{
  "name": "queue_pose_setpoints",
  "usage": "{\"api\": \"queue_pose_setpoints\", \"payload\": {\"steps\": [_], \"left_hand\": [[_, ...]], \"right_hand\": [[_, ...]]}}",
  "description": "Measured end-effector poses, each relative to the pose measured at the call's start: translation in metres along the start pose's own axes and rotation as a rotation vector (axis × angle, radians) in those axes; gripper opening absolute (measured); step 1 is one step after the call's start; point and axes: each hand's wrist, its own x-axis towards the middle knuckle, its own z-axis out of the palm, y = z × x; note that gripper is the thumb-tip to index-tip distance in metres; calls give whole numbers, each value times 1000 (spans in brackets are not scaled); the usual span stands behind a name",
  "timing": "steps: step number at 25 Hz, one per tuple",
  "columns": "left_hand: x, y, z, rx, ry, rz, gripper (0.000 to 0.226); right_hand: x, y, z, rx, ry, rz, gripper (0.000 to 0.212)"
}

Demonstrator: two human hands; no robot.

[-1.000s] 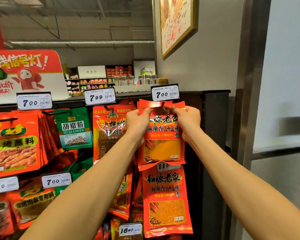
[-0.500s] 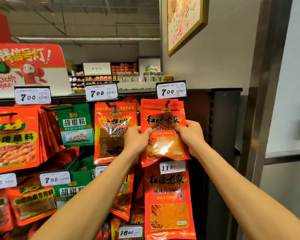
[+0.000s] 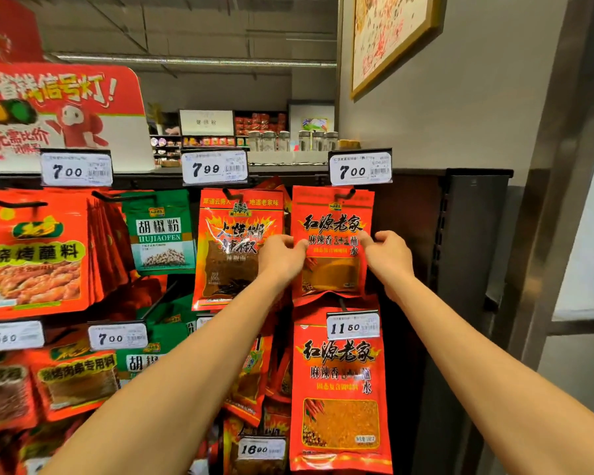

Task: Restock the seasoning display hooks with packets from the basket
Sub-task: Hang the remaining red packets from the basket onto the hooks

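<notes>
1. The display rack (image 3: 474,234) fills the lower left and centre of the frame; its dark right end panel stands just beside a metal door frame (image 3: 563,200), with bare dark panel between the rightmost packets and that edge.
2. A red promotional sign (image 3: 62,97) stands on the rack's top at upper left.
3. Hooks carry hanging packets: orange barbecue packets (image 3: 36,255) at left, a green pepper-powder packet (image 3: 158,231), a red chilli packet (image 3: 234,248) at centre.
4. The top red seasoning packet (image 3: 333,241) hangs on the upper right hook (image 3: 348,193), under the 7.00 price tag (image 3: 360,168); more packets sit behind it.
5. A larger matching packet (image 3: 340,389) hangs just below, under an 11.50 tag (image 3: 353,326), its top overlapped by the packet above.
6. The left hand (image 3: 280,257) pinches the top packet's left edge at mid height, fingers curled.
7. The right hand (image 3: 388,255) pinches its right edge, beside the bare panel.
</notes>
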Motion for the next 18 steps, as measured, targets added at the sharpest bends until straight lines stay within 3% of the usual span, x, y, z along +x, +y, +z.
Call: {"api": "queue_pose_setpoints", "payload": {"steps": [1,3,4,7,13,18], "left_hand": [[-13,-1,-16,-52,-10,59,25],[-41,-7,-59,-224,-89,128,15],[-54,-13,-84,-300,-139,132,21],[-96,-54,-160,-388,-204,64,27],[-187,-214,-247,-409,-260,-311,22],[-258,-357,-267,-369,-290,-730,23]], "right_hand": [[-17,-2,-10,32,59,-49,45],[-52,-9,-27,231,87,-115,20],[-72,-14,-30,353,22,-101,12],[-138,-20,-17,504,-215,-17,19],[-295,27,93,484,-388,281,22],[-417,109,183,329,-460,580,25]]}}
